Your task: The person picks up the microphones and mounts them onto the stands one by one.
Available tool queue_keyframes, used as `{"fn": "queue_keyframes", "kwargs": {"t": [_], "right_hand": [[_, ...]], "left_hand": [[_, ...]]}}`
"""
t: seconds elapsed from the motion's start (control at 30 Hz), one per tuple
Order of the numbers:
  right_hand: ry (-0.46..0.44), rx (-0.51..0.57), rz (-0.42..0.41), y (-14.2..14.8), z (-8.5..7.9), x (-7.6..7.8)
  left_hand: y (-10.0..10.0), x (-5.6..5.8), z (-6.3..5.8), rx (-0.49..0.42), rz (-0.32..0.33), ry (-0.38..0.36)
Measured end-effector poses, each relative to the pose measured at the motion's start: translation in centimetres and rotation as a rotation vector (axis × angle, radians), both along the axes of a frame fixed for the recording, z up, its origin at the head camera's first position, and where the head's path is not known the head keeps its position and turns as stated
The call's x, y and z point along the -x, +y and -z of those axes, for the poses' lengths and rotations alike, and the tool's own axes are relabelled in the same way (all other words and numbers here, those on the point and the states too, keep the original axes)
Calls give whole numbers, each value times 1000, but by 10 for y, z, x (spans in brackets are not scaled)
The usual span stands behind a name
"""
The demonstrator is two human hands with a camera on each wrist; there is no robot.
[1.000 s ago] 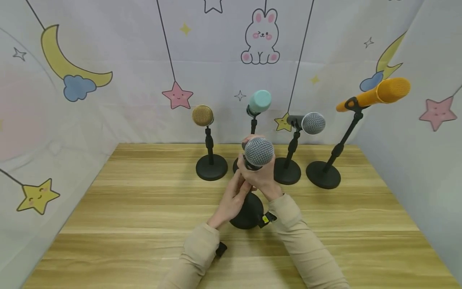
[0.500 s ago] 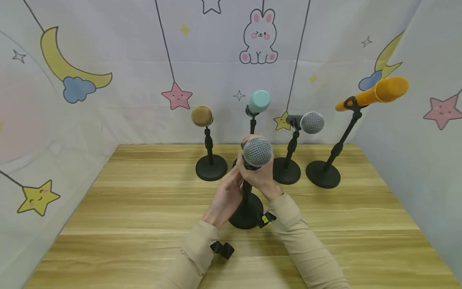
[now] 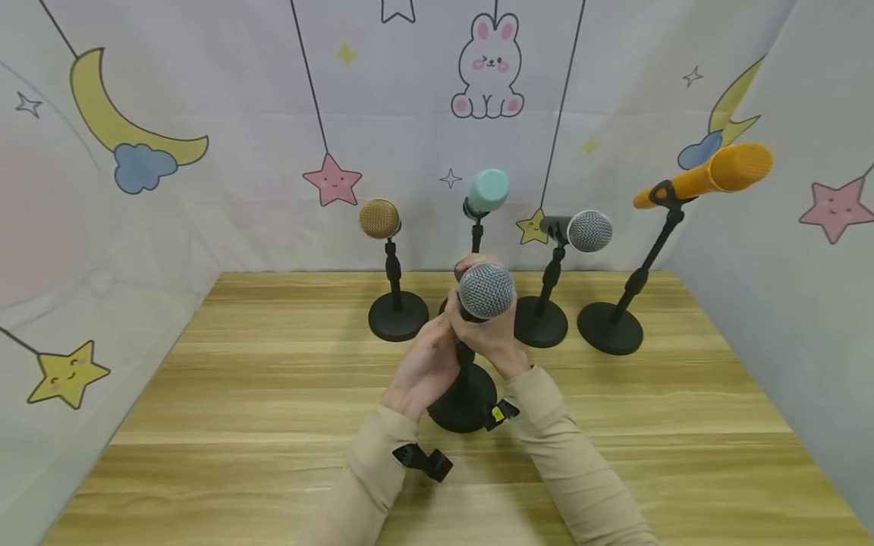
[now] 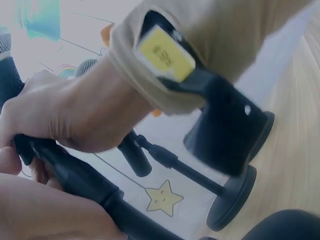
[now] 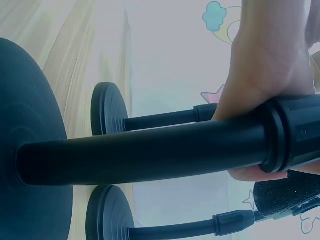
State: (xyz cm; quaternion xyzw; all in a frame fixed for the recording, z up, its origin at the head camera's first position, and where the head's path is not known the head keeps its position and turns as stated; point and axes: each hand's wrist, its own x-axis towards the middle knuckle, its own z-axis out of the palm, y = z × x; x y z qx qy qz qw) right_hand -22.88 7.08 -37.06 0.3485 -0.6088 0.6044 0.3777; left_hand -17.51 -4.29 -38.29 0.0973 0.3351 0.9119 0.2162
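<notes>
A microphone with a silver mesh head (image 3: 486, 290) sits atop a black desk stand (image 3: 466, 402) in front of me. My right hand (image 3: 497, 335) grips the microphone's body just below the mesh. Lower down, my left hand (image 3: 425, 368) holds the upper part of the stand's pole, its fingers partly hidden behind it. In the right wrist view, the left hand (image 5: 270, 65) wraps the pole near a ribbed collar, with fingertips showing underneath. The left wrist view has the right hand (image 4: 65, 107) curled around the clip area. The round base rests on the wooden table (image 3: 239, 394).
Behind stand several more microphones on black stands: gold (image 3: 379, 218), mint green (image 3: 488, 189), silver-headed (image 3: 589, 231) and orange (image 3: 724, 174). The mint one's base is mostly hidden by my hands. A printed cloth backdrop (image 3: 259, 212) closes off the back and sides.
My left hand has turned, its palm side now facing the pole more, and its wrist camera has swung into fuller view. The right hand keeps its grip on the microphone.
</notes>
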Motion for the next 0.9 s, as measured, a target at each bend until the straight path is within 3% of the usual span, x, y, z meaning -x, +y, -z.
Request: {"fn": "queue_keyframes", "kwargs": {"t": [0.5,0.9], "right_hand": [[-5,-8,26,-1,1,-1],[-11,-42,35,2,-2,-2]], "left_hand": [[-2,2,-4,73,-6,-18],[5,-1,-3,4,-56,15]]}}
